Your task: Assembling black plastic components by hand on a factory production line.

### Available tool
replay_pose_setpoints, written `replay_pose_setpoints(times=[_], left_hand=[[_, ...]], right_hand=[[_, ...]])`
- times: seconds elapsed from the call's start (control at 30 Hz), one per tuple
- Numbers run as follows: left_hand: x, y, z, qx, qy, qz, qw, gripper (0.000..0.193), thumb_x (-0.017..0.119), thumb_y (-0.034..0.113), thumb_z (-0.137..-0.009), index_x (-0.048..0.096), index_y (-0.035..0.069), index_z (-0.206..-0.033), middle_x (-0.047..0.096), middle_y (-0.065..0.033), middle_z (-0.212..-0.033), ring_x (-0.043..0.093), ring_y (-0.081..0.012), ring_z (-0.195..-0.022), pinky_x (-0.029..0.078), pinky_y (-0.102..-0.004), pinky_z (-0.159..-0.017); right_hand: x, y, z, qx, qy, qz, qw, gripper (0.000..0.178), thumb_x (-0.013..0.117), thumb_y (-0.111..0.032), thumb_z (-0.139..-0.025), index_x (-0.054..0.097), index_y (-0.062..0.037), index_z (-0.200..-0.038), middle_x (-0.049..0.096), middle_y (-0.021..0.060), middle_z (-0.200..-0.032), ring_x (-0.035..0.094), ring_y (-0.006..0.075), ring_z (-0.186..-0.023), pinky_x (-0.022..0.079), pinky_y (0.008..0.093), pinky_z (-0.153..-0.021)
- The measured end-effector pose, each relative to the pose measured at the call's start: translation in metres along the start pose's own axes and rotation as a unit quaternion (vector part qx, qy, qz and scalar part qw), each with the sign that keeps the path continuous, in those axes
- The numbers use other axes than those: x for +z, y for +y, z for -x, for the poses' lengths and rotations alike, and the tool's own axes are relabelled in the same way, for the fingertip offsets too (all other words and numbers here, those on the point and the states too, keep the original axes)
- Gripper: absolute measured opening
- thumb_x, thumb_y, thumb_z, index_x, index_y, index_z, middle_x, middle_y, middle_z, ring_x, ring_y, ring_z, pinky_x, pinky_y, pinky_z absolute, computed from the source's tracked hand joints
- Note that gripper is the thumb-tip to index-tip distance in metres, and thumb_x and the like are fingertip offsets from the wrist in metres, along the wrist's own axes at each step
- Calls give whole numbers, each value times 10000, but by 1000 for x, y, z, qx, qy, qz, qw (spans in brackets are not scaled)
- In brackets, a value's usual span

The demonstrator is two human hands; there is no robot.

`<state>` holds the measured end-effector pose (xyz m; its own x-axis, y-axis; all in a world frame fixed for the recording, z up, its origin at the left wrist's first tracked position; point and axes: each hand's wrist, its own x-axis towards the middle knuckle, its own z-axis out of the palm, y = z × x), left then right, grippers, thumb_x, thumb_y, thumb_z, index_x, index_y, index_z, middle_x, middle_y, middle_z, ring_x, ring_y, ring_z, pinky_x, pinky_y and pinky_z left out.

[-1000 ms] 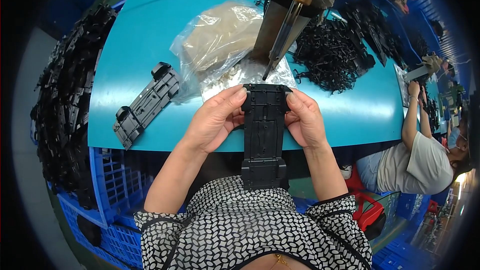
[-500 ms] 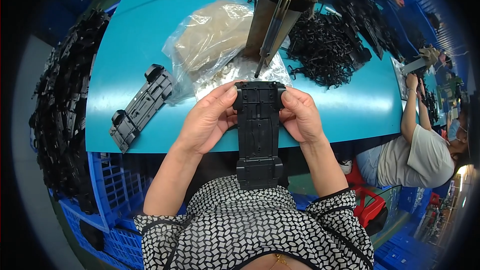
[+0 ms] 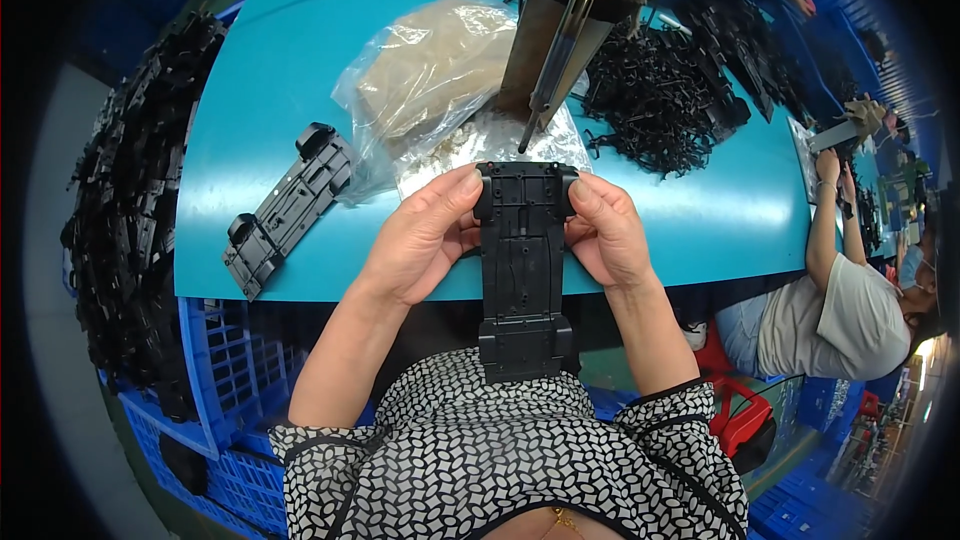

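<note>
A long black plastic toy-car chassis [image 3: 523,265] is held between my two hands, with wheel-arch bulges at both ends. My left hand [image 3: 428,237] grips its far left corner, thumb on top and fingers curled beneath. On the far right corner my right hand [image 3: 610,231] pinches it the same way. The near end hangs past the table edge, close to my body. Just beyond the far end, a thin metal rod with a dark tip [image 3: 538,110] points down beside an upright post [image 3: 545,55]. A second similar chassis [image 3: 292,208] lies on the table to the left.
Clear plastic bags [image 3: 425,80] lie behind the chassis on the teal table [image 3: 700,210]. A heap of small black parts [image 3: 655,100] sits far right. Stacked black chassis parts [image 3: 135,210] rise at left above blue crates [image 3: 235,360]. A co-worker [image 3: 830,310] sits at right.
The view has shifted slightly, so the table and its objects appear a little to the right. Both hands keep the same grip on the chassis, its far end still just below the rod tip.
</note>
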<state>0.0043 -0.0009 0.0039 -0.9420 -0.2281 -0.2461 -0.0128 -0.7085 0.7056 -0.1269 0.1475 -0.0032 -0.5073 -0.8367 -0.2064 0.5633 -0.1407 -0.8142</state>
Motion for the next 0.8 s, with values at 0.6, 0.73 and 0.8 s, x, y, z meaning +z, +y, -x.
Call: replay_pose_setpoints(times=[0.6,0.73,0.8], left_hand=[[7,-28,63,1,49,-89,995,313,435,167,-888,510,-44,-1107,585,-62,-993,542,-100,-898,422,-230,-810],[8,-23,71,6,47,-109,993,340,421,219,-913,508,-37,-1120,590,-64,-987,550,-107,-897,427,-232,-809],[2,-19,70,16,17,-47,999,415,401,284,-917,483,-60,-1135,576,-108,-1019,556,-157,-917,431,-290,-834]], right_hand=[[16,25,69,-47,-36,92,994,305,587,12,-789,509,73,-1077,577,99,-996,552,131,-879,456,254,-780],[32,22,79,-114,-41,166,979,344,605,32,-766,501,80,-1091,570,106,-1000,557,141,-881,461,263,-774],[47,20,79,-163,-33,278,946,415,696,-6,-682,532,60,-1057,589,97,-896,569,134,-790,468,250,-694]])
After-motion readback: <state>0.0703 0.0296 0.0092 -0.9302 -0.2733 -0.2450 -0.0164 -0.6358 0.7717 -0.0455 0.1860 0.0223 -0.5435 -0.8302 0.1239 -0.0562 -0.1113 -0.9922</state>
